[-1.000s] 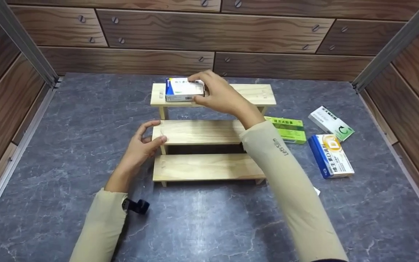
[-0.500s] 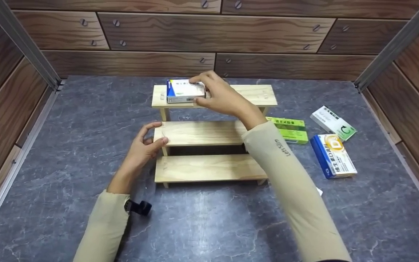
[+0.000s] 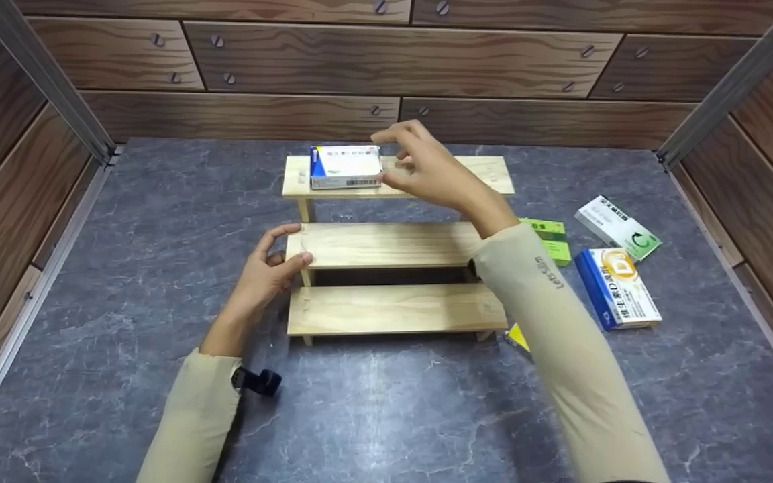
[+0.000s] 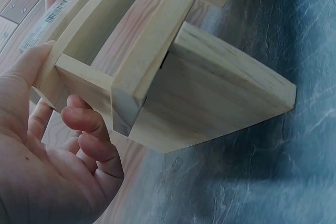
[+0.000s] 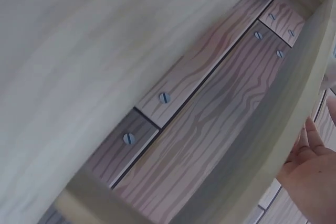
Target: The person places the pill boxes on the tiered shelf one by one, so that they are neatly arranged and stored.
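Note:
A three-step wooden stand [image 3: 386, 245] stands on the dark marbled surface. On the left part of its top step lies a white and blue medicine box [image 3: 349, 161], its printed face up; the left wrist view catches the box [image 4: 44, 24] behind the steps. My left hand [image 3: 260, 276] grips the left end of the middle step, thumb at the front and index finger towards the back. My right hand [image 3: 437, 171] is at the box's right end with fingers loosely parted around nothing. Whether its thumb still touches the box, I cannot tell.
Right of the stand lie a green box [image 3: 553, 241], partly behind my sleeve, a white and green box [image 3: 618, 227] and a blue and white box [image 3: 621, 288]. A yellow corner [image 3: 519, 337] shows beside the right forearm. Wood-patterned walls [image 3: 386, 60] enclose the surface.
My right hand has let go of the white and blue box and drawn back to the right. The box stays on the top step. The left hand keeps its grip on the stand.

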Demonstrator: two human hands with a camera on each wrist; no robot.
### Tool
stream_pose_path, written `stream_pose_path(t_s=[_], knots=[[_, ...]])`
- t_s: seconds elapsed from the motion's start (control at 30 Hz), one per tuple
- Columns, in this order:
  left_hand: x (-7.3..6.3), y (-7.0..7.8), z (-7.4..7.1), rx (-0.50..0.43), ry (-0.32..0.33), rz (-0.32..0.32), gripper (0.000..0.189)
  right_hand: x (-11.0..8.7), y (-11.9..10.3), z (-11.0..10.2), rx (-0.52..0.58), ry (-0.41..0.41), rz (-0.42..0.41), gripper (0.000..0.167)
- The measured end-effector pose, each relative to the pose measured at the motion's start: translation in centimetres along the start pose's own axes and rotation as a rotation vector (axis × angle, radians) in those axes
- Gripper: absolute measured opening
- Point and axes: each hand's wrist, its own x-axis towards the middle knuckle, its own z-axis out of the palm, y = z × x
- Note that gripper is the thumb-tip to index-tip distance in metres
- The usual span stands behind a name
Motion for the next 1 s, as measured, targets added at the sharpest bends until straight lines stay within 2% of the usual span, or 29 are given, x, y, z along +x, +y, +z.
stream_pose_path(t_s=[0.23,0.43,0.77,1.0], knots=[[0.1,0.0,0.1,-0.014,0.007,0.003,0.055,-1.5,1.6,-2.0,-0.008,0.078,-0.005,0.052],[0.1,0.0,0.0,-0.009,0.014,-0.004,0.055,-3.1,3.8,-4.0,-0.057,0.161,-0.016,0.052],[0.0,0.0,-0.1,0.010,0.003,-0.004,0.056,-6.6,6.8,-7.0,-0.130,0.245,0.039,0.050],[-0.1,0.0,-0.1,0.022,-0.003,0.000,0.056,-9.4,9.5,-8.3,-0.113,0.269,0.098,0.052]])
